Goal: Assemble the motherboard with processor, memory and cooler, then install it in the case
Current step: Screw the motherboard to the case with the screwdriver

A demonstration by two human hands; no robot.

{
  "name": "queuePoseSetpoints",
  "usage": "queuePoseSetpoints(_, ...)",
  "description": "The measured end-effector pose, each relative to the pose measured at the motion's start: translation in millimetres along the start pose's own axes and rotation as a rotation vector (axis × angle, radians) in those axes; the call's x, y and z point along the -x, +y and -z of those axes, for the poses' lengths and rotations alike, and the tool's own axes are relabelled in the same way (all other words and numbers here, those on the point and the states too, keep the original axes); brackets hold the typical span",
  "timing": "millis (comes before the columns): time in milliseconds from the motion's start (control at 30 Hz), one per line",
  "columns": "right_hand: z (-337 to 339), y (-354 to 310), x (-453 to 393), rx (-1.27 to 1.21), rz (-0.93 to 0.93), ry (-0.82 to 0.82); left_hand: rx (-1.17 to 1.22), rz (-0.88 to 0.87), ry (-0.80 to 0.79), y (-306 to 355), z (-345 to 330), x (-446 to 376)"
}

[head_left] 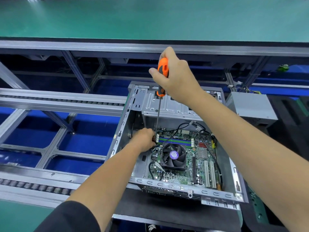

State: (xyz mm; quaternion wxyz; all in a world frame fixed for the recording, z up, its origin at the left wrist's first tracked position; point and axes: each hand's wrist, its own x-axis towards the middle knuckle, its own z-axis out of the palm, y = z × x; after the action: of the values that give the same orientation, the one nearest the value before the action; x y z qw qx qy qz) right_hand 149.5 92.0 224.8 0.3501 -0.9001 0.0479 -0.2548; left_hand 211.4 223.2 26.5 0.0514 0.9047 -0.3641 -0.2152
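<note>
Green surface (150, 17) beyond, open grey metal case (217, 194) holding green motherboard (199, 158), your right hand (173, 76) gripping orange-handled screwdriver (163, 67) upright, your left hand (143, 138) fingers curled at its tip, far-left board corner.

You stood before a green bench surface (150, 17) that ran across the far side, edged by a grey metal rail (100, 46). Below it, aluminium frame struts (76, 71) crossed over a blue floor (90, 139). Roller conveyor tracks (50, 98) ran along the left. A grey metal box (250, 106) sat to your right. Lighting was even and bright.
</note>
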Motion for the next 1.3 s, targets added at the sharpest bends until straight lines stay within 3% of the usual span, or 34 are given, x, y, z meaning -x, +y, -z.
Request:
queuePoseSetpoints(233, 12, -13, -5, 0.084, 0.017, -0.122, 0.089, -0.042, 0.013, -2, -3, -2)
queuePoseSetpoints(700, 14, -13, -5, 0.094, 0.002, -0.083, 0.158, -0.021, -0.025, -3, -6, -2)
queuePoseSetpoints(933, 22, -13, -5, 0.095, -0.01, -0.049, 0.354, -0.002, 0.039, -2, -3, -5)
queuePoseSetpoints(1300, 27, -11, -3, 0.097, -0.032, -0.039, 0.268, -0.002, 0.026, -1, -5, -5)
